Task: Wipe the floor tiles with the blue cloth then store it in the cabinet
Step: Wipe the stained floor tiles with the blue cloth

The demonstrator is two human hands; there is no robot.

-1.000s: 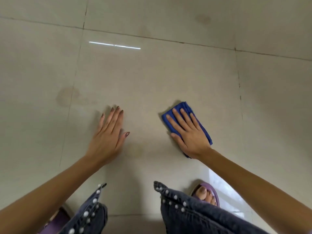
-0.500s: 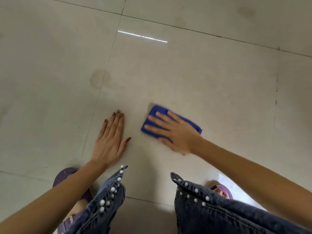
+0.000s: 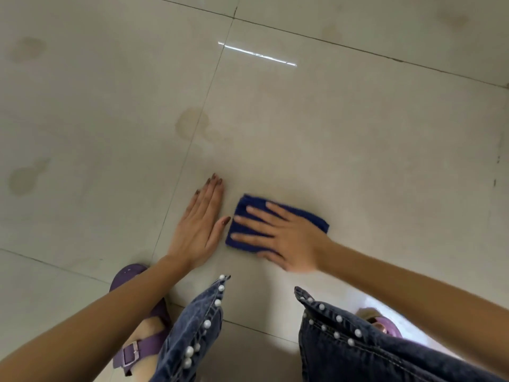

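Note:
A folded blue cloth [image 3: 311, 216] lies flat on a beige floor tile [image 3: 358, 139]. My right hand [image 3: 286, 238] presses down on it with fingers spread and pointing left, covering most of its middle. My left hand [image 3: 199, 224] rests palm down on the same tile just left of the cloth, fingers together and nothing in it; its thumb tip nearly touches the cloth's left edge. A brownish stain [image 3: 192, 125] marks the tile seam beyond my left hand. No cabinet is in view.
My knees in dark jeans with pearl studs [image 3: 198, 334] fill the bottom of the view. Purple sandals [image 3: 140, 348] sit on the floor under me. Fainter stains [image 3: 24, 175] mark the tiles at the far left. Grout lines [image 3: 192, 150] cross the floor.
My right hand has slid the blue cloth leftward across the tile until it almost meets my left hand. The left hand has stayed planted. The view has shifted left.

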